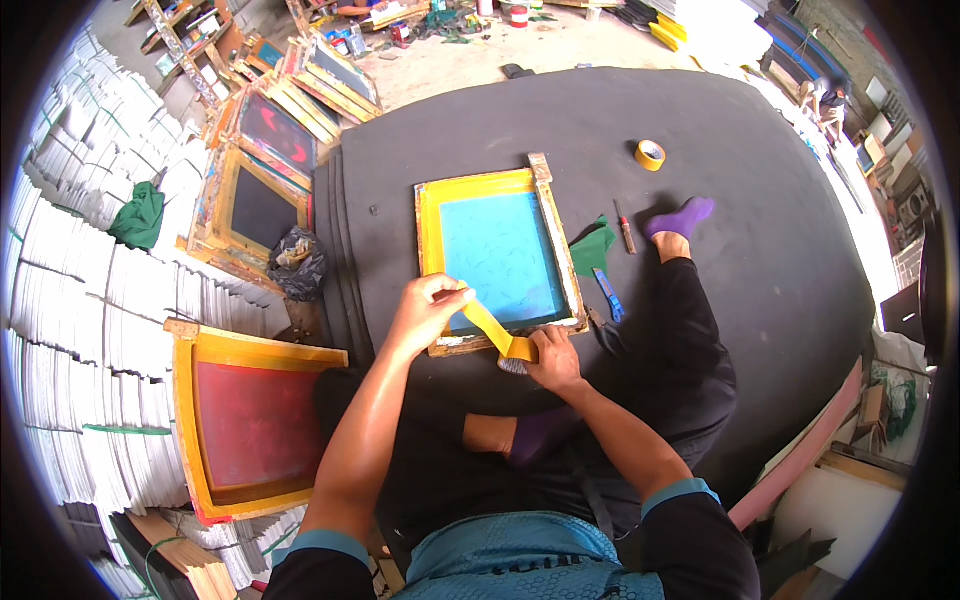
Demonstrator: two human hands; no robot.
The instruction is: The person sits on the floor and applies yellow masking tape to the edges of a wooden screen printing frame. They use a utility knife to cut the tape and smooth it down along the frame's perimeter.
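Observation:
In front of me lies a wooden screen-printing frame (430, 230) with blue mesh (503, 258), yellow tape lining its left and far inner edges. Over its near left corner, my left hand (428, 306) pinches the free end of a yellow tape strip (484, 319). The strip runs down to a roll of yellow tape (519, 349), which my right hand (556, 359) grips at the frame's near edge. To the right of the frame are a green cloth (594, 246), a blue utility knife (607, 294), a red-handled screwdriver (627, 233) and dark-handled pliers (606, 332).
A second tape roll (650, 155) sits farther off on the black mat (780, 260). My purple-socked foot (683, 217) rests beside the tools. Leftward stand a red-mesh frame (258, 425), more frames (262, 205), a black plastic bag (297, 263) and white paper stacks (60, 300). Another person (828, 103) is far right.

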